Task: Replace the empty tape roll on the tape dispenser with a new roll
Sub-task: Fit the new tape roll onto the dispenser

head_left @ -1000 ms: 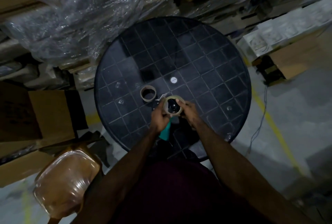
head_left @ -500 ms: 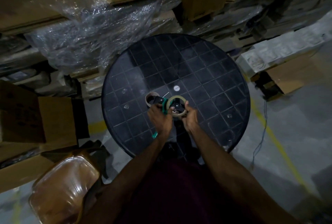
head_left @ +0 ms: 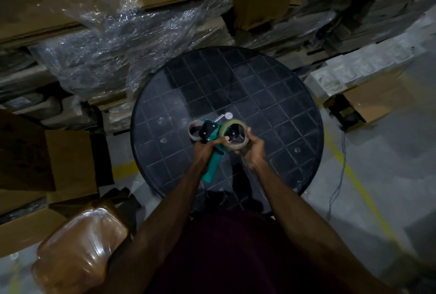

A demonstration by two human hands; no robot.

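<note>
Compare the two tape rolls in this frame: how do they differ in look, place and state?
The new tape roll is the larger ring, with a thick band of tape; the empty tape roll is a smaller, thin bare core. The new tape roll sits around the hub of the green tape dispenser, with the right hand on it; the empty tape roll lies apart on the round black table, untouched. Both are tan rings with open centres.

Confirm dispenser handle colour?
Teal green, on the tape dispenser handle below the left hand; the head view shows it.
</note>
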